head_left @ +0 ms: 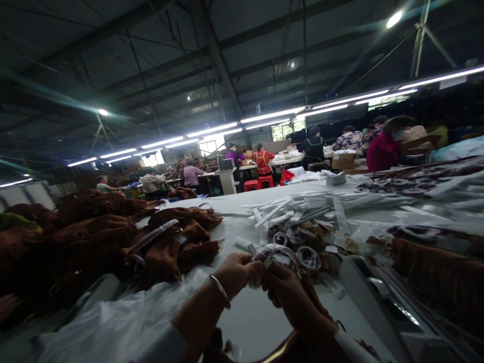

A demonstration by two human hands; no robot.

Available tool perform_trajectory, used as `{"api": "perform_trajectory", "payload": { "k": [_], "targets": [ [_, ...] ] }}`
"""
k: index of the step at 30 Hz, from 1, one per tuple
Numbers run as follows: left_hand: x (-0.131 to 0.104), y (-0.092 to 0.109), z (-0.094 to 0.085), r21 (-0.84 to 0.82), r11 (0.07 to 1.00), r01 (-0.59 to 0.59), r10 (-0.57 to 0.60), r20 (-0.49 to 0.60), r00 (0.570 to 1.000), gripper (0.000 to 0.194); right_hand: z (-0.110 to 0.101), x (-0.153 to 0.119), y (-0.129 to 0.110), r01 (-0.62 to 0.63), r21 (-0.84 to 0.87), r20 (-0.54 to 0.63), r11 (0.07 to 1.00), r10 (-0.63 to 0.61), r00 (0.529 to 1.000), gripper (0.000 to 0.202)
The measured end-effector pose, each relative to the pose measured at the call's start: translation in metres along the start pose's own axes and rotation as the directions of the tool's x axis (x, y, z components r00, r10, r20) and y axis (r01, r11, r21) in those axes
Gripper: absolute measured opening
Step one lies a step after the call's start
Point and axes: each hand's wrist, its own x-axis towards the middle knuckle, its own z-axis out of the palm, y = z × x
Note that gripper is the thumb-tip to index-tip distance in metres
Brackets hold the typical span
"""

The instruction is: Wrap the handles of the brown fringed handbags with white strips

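My left hand, with a bangle at the wrist, is closed in a pinch on a plastic-wrapped strap that arches over the fingertips. My right hand is closed on the same strap just to the right, its fingers bent under. Below the hands, a brown bag with a gold-coloured edge shows at the bottom of the view; part of it runs along my right forearm. Just beyond lie coiled wrapped straps and brown paper scraps. What the fingertips cover is hidden.
Brown bags are heaped on the left of the white table. Clear plastic lies near my left forearm. White strips are piled ahead. A grey machine arm stands at right, beside more brown pieces. Several people work farther back.
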Motion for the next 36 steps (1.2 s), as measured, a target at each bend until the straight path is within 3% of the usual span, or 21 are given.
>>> {"api": "perform_trajectory", "payload": {
  "k": [2,4,6,8,10,12,14,15,16,18,21,23,26,28,32,36],
  "targets": [
    [0.0,0.0,-0.002,-0.024,1.0,0.02,-0.02,-0.015,1.0,0.043,-0.005,-0.007,0.001,0.077,-0.141,-0.049,0.987,-0.084,0.995,0.038],
    [0.001,-0.002,-0.003,-0.042,0.999,0.031,-0.032,-0.025,0.999,0.043,-0.013,-0.016,0.004,0.249,-0.313,-0.056,0.917,-0.279,0.959,0.031],
    [0.003,-0.004,-0.005,-0.04,0.998,0.041,-0.043,-0.035,0.998,0.044,-0.022,-0.023,0.005,0.443,-0.479,0.039,0.757,-0.486,0.873,0.04],
    [0.005,-0.006,-0.007,-0.025,0.999,0.047,-0.048,-0.031,0.998,0.044,-0.031,-0.024,0.002,0.592,-0.59,0.214,0.55,-0.6,0.771,0.033],
    [0.007,-0.009,-0.007,0.01,0.999,0.041,-0.041,-0.018,0.999,0.045,-0.037,-0.019,-0.008,0.687,-0.648,0.394,0.329,-0.627,0.672,0.02],
    [0.007,-0.011,-0.005,0.075,0.997,0.013,-0.012,-0.008,1.0,0.042,-0.039,-0.009,-0.025,0.727,-0.679,0.541,0.108,-0.595,0.594,0.024],
    [0.006,-0.014,-0.001,0.153,0.988,-0.025,0.024,0.004,1.0,0.037,-0.038,0.001,-0.044,0.735,-0.676,0.645,-0.048,-0.52,0.56,0.019],
    [0.005,-0.015,0.001,0.187,0.981,-0.042,0.041,0.012,0.999,0.034,-0.037,0.006,-0.053,0.742,-0.667,0.675,-0.072,-0.481,0.56,0.016],
    [0.004,-0.017,0.003,0.22,0.974,-0.058,0.057,0.015,0.998,0.031,-0.036,0.011,-0.059,0.752,-0.658,0.687,-0.048,-0.449,0.572,0.013],
    [0.001,-0.019,0.006,0.292,0.953,-0.083,0.082,0.015,0.996,0.024,-0.035,0.02,-0.066,0.753,-0.648,0.67,0.119,-0.383,0.636,0.014],
    [-0.004,-0.02,0.006,0.401,0.909,-0.115,0.106,0.044,0.993,0.019,-0.035,0.03,-0.06,0.668,-0.638,0.612,0.383,-0.275,0.742,0.02],
    [-0.007,-0.018,0.004,0.429,0.891,-0.15,0.12,0.098,0.988,0.014,-0.035,0.031,-0.052,0.612,-0.638,0.554,0.467,-0.273,0.786,0.019],
    [-0.01,-0.016,-0.001,0.379,0.908,-0.181,0.112,0.196,0.974,0.013,-0.035,0.028,-0.043,0.567,-0.634,0.478,0.526,-0.309,0.822,0.016],
    [-0.009,-0.019,0.0,0.34,0.925,-0.168,0.092,0.23,0.969,0.018,-0.035,0.024,-0.041,0.562,-0.646,0.468,0.516,-0.314,0.826,0.014],
    [-0.005,-0.032,0.011,0.261,0.961,-0.095,0.07,0.101,0.992,0.036,-0.036,0.018,-0.045,0.517,-0.668,0.426,0.536,-0.295,0.856,0.014],
    [-0.004,-0.039,0.022,0.16,0.984,-0.08,0.073,0.048,0.996,0.039,-0.038,0.017,-0.055,0.469,-0.694,0.404,0.546,-0.245,0.882,0.025]
  ]
}}
